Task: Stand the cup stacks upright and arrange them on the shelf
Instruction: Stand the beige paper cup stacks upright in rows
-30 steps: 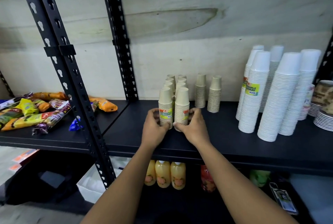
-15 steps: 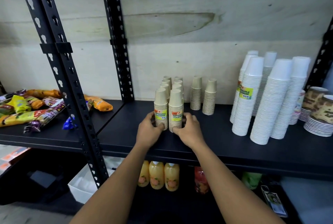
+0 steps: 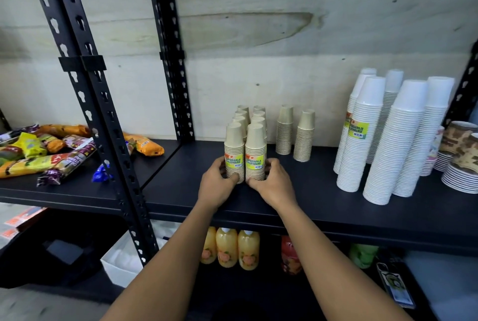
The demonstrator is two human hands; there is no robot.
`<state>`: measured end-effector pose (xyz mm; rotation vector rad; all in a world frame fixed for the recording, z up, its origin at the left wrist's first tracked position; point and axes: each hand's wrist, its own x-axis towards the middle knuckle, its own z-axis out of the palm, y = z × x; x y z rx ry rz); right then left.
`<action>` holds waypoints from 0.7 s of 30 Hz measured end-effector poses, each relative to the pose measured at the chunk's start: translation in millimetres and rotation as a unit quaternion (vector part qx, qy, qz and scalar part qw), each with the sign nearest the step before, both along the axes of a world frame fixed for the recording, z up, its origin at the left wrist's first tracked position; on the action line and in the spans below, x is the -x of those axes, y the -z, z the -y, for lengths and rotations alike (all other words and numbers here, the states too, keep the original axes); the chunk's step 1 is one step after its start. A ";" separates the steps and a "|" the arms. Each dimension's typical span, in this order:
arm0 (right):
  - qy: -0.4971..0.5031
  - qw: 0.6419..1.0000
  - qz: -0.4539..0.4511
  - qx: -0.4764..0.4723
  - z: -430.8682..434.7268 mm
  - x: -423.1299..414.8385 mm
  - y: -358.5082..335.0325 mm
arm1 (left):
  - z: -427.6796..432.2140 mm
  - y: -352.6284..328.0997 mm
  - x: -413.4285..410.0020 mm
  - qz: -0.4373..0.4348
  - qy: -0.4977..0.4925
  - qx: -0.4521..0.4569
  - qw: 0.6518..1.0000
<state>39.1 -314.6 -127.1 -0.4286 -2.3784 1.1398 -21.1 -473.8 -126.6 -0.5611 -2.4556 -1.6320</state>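
The left hand (image 3: 218, 183) curls round the base of the left front cup stack (image 3: 234, 152) and the right hand (image 3: 271, 183) round the right front cup stack (image 3: 255, 152); both stacks are upright and touching at the head of a double row (image 3: 258, 115) running toward twelve o'clock on the shelf (image 3: 310, 199). Every stack in view stands upright, so the task looks nearly done. What seems left is squaring this pair and perhaps drawing in the two loose stacks (image 3: 294, 133) at two o'clock, short of the white stacks (image 3: 388, 139) at three o'clock.
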 end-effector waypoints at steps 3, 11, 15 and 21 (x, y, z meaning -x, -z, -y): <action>0.003 1.000 0.004 -0.004 -1.1 0.2 1.4 | 0.2 0.6 -0.1 -0.001 0.002 0.006 1.000; 0.002 1.000 0.009 -0.007 -0.3 0.6 -0.3 | 1.0 -0.5 -0.6 -0.006 0.001 0.019 1.000; 0.001 1.000 0.015 -0.016 -1.4 2.0 2.9 | 0.6 -0.4 0.6 -0.002 0.002 0.027 1.000; -0.017 1.000 0.016 -0.015 -1.8 -2.6 -1.4 | -2.0 -3.4 -2.1 0.012 -0.018 0.053 0.998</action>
